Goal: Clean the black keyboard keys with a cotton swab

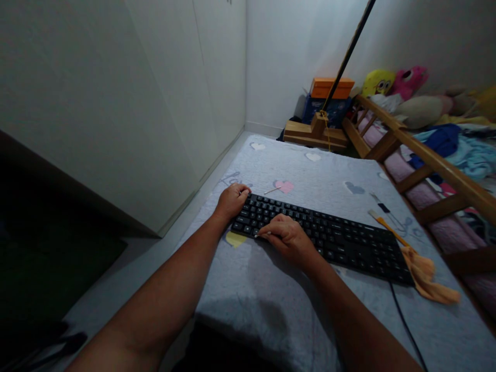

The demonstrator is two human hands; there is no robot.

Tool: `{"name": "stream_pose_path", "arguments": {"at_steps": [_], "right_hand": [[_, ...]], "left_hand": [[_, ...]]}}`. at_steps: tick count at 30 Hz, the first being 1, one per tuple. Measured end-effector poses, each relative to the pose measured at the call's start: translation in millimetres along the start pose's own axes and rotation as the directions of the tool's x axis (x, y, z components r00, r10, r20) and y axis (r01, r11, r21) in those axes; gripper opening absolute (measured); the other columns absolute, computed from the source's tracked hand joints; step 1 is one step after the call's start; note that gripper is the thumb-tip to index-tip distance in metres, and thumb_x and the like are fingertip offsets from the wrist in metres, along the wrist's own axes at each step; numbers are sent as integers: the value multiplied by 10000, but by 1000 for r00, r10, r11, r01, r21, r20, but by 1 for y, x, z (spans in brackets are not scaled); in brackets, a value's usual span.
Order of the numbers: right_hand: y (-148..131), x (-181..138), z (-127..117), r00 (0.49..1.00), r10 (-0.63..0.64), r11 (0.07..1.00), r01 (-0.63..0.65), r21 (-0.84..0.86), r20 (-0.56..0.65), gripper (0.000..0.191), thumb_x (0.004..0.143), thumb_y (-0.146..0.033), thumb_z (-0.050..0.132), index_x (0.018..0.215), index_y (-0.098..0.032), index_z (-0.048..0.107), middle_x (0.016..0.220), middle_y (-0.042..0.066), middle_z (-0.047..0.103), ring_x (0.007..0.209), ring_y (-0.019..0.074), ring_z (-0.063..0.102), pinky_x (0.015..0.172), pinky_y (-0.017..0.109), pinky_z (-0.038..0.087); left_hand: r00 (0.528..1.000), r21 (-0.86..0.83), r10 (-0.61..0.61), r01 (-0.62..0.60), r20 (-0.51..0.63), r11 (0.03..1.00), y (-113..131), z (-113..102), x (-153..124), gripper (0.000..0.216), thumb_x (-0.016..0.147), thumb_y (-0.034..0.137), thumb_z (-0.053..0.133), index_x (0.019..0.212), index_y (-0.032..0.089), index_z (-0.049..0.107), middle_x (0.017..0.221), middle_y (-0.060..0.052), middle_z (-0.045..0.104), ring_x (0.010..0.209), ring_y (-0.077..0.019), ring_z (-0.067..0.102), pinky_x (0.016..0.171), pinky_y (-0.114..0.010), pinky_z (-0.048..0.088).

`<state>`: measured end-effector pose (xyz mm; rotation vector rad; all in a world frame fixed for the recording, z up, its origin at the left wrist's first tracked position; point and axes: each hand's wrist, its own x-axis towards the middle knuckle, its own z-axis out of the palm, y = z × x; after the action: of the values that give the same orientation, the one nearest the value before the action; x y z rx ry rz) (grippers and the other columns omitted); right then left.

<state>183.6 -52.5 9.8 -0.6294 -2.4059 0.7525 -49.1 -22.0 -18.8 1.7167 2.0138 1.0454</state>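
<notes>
A black keyboard [349, 235] lies at a slant across the cloth-covered table. My left hand [233, 199] is closed on its far left corner, fingers curled over the edge. Over the lower left keys, my right hand [287, 236] is pinched around a thin stick with white ends, which looks like a cotton swab [256, 236]; most of it is hidden by the fingers. Another cotton swab [272, 190] rests on the cloth just beyond the keyboard.
Right of the keyboard are an orange cloth [426, 274], an orange-handled brush [387, 228] and a thin tool with a black grip [383, 207]. A cable [405, 323] runs toward me. A cabinet [155, 103] stands left, a wooden bed rail [437, 147] right, a wooden stand [318, 132] behind.
</notes>
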Motion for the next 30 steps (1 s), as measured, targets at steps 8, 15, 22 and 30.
{"name": "stream_pose_path", "arguments": {"at_steps": [8,15,22,30], "right_hand": [[-2,4,8,999,-41,998,42,-41,6,186,893,-117,664,961,-223,802,841,50,748,878,201,616,834,351,471],[-3,5,11,999,-16,999,15,-37,-38,179,919,-142,650,958,-228,802,841,48,733,866,194,614,813,335,467],[-3,6,13,998,6,999,-8,-32,-65,174,948,-176,636,956,-224,804,833,55,729,851,197,621,801,344,467],[0,9,14,992,54,997,-59,-40,-115,184,938,-155,639,972,-224,805,856,60,712,855,197,620,802,344,475]], "left_hand": [[1000,6,6,-6,3,1000,3,-2,0,285,881,278,478,890,205,753,999,-74,742,1003,-233,665,968,-363,493],[1000,13,3,-3,6,1000,3,-2,0,282,883,276,482,900,213,756,1006,-68,738,1019,-234,660,979,-365,491],[1000,9,1,-1,4,1000,4,-2,-1,291,886,274,476,901,200,758,1003,-79,735,1003,-238,665,972,-371,495],[1000,7,4,-4,2,1000,4,-4,-2,281,888,266,478,893,207,753,995,-72,737,1011,-234,665,977,-361,493]]}}
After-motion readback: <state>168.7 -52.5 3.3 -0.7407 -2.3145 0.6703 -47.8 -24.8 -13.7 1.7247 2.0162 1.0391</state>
